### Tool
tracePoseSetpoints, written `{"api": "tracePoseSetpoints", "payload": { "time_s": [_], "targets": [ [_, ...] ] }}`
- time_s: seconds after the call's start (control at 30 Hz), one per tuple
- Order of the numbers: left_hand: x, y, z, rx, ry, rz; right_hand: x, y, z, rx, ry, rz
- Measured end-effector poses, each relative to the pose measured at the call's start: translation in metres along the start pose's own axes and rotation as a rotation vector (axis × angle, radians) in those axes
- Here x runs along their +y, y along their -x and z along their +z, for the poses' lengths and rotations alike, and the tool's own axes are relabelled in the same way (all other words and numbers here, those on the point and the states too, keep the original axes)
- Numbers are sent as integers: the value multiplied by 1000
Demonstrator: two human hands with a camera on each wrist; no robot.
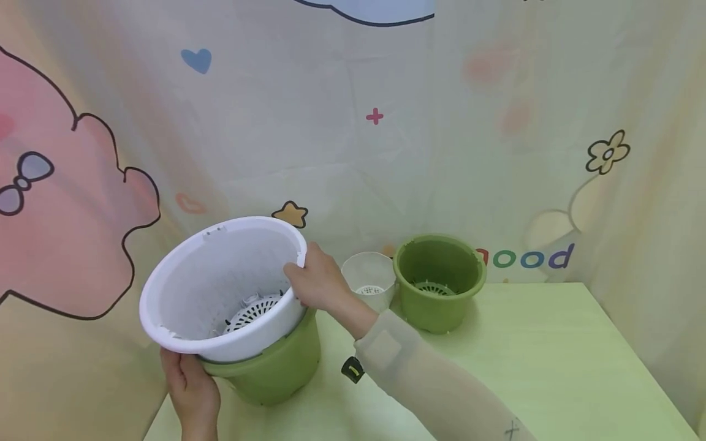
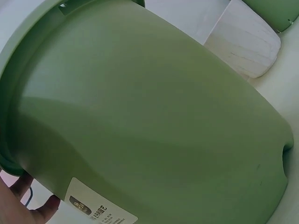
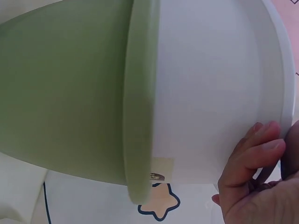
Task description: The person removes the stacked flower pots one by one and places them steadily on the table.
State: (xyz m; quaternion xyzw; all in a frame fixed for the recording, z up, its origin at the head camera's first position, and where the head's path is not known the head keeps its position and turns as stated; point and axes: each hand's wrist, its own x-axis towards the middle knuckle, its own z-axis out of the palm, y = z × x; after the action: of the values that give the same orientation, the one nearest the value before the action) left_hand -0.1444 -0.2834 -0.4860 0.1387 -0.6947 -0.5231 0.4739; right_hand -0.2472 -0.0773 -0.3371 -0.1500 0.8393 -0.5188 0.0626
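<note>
A white plastic flower pot (image 1: 220, 275) with a slotted base sits tilted, partly inside a green flower pot (image 1: 281, 373). My right hand (image 1: 317, 278) grips the white pot's rim at its right side. In the right wrist view, the fingers (image 3: 254, 156) press the outer wall just below that rim. My left hand (image 1: 193, 389) holds the green pot at its near left side, under the rim. Some left fingertips are hidden in the head view; the left wrist view shows fingers (image 2: 44, 210) against the green wall beside a paper label (image 2: 96, 205).
A second green pot (image 1: 438, 312) stands at the back of the pale green table (image 1: 524, 367). Beside it is a small whitish pot (image 1: 369, 269) with a perforated base. A printed curtain (image 1: 386, 153) hangs behind. A small black object (image 1: 352, 369) shows by the right sleeve.
</note>
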Motion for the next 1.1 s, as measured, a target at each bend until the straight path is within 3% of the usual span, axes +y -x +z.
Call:
{"api": "tracePoseSetpoints", "payload": {
  "time_s": [0.83, 1.1],
  "targets": [
    [-7, -1, 0, -22, 30, 56, -28, 6, -22, 31, -28, -39],
    [-2, -1, -1, -51, 33, -50, -36, 10, -31, 58, -41, -72]
  ]
}}
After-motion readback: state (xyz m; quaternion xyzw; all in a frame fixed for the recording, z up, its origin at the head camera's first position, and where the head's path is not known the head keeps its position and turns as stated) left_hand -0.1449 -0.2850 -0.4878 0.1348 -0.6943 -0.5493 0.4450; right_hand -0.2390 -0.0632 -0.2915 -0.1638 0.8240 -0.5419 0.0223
